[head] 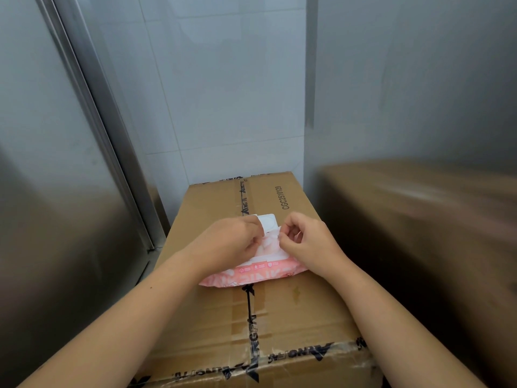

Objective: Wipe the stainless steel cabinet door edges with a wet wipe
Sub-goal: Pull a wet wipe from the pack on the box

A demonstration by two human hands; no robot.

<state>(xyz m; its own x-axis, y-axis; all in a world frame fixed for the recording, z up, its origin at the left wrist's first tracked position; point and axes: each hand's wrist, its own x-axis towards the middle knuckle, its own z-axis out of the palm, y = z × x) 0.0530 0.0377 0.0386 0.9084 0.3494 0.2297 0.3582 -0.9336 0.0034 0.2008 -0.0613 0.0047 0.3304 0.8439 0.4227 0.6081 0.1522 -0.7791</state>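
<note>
— How is the light?
— Soft, even and cool; its source lies outside the view. The tiled wall (223,79) is the brightest part.
— Shadows?
— Hardly any: a thin soft one under the pink pack (251,273). The left steel door (56,219) darkens toward the bottom.
— Glare?
— Small glints on the clear tape (347,357) at the cardboard box's (293,312) near edge.
— And sharpness?
— The centre is crisp, the box's print legible. The right steel panel (419,233) shows a smeared brown reflection, and the wide lens makes the left door's frame (98,130) lean.
</note>
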